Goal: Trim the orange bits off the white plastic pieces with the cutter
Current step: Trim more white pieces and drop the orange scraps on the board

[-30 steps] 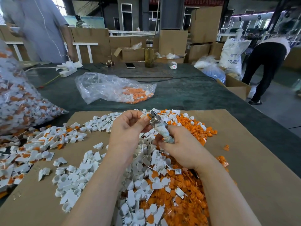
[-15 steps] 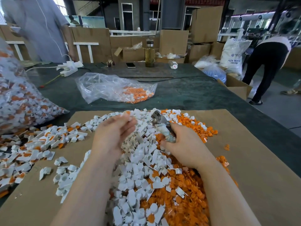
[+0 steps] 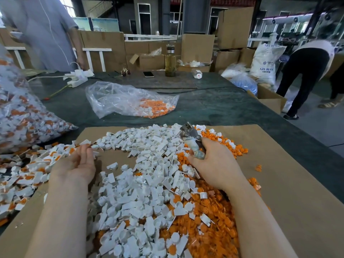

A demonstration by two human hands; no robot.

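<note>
My right hand grips the cutter, its metal jaws pointing up and away over the heap. My left hand lies palm-up with relaxed fingers at the left edge of the cardboard sheet, its fingertips touching untrimmed white pieces with orange bits. A heap of trimmed white pieces fills the middle of the sheet. Cut-off orange bits pile under and beside my right forearm.
A large clear bag of untrimmed pieces bulges at the left. A smaller clear bag with orange bits lies on the green table behind the sheet. A bottle, phone and power strip sit farther back. Two people stand beyond the table.
My left hand left the cutter's jaws and swept left across the white heap to the untrimmed pieces, turning palm-up. My right hand kept the cutter, nearly still.
</note>
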